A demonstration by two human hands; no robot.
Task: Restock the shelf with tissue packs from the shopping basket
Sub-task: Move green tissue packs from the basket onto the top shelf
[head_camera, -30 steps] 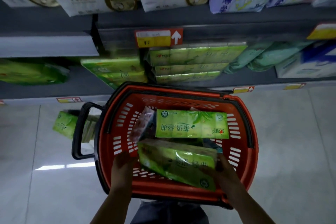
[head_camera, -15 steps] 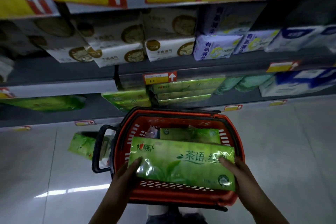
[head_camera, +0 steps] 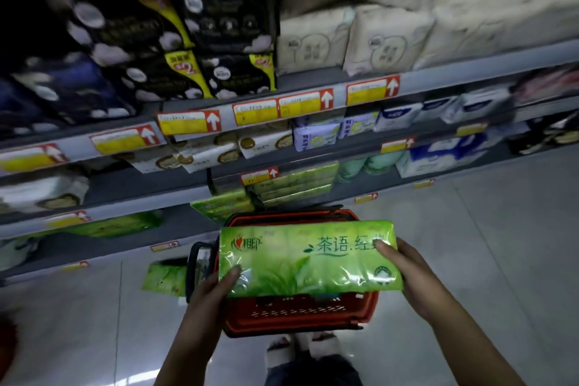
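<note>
Grey metal shelving (head_camera: 147, 188) fills the upper half of the frame. Its edges are dotted with yellow-and-red price tags (head_camera: 189, 122) and its tiers are loaded with wrapped paper goods — dark packs at upper left, pale ones at upper right. Pale glossy floor tiles (head_camera: 485, 244) run across the lower part.

At lower centre stands a red slatted plastic shopping basket (head_camera: 300, 313) with a black handle (head_camera: 191, 273) on its left side. A long green plastic-wrapped tissue pack (head_camera: 307, 257) is held level just above the basket, printed face up. The left hand (head_camera: 206, 294) grips its lower left corner with the thumb on top. The right hand (head_camera: 413, 273) grips its right end with the thumb pressed onto the print — the fingers beneath are hidden.

On a low shelf just beyond the basket lies a stack of matching green tissue packs (head_camera: 294, 185). Another green pack (head_camera: 163, 279) lies on the floor, left of the handle.
</note>
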